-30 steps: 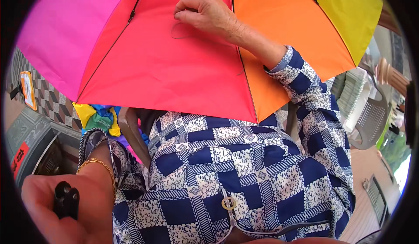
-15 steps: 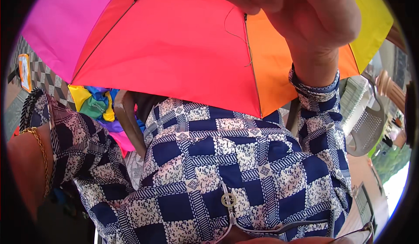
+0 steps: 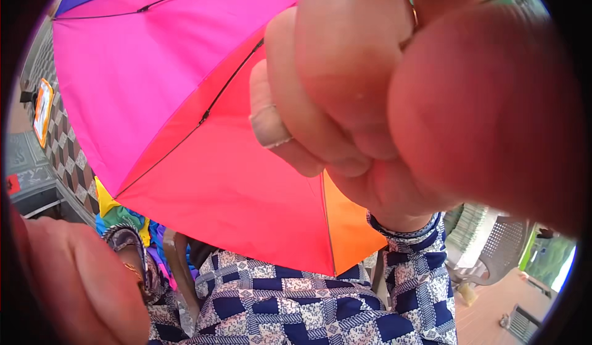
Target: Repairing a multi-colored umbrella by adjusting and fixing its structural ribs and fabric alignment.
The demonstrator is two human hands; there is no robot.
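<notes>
An open umbrella with panels of purple, pink, red, orange and green spreads in front of my chest, its dark thin ribs showing. My right hand is very close, over the right side of the umbrella, with fingers curled inward and thumb near them. Something small and dark shows between the fingers, too little to name. At the lower left, my left hand appears large and blurred; its fingers are hidden. A gold bracelet lies at that wrist, below the patterned sleeve.
Bundled multicoloured cloth lies under the umbrella's left edge, beside a chair arm. A grey perforated plastic chair stands at right. Patterned tiles cover the floor at left, near an orange-edged sign.
My right hand has come lower and much closer. The umbrella has tilted and shifted downward, bringing purple and green panels into view. My left hand has moved further into view at lower left.
</notes>
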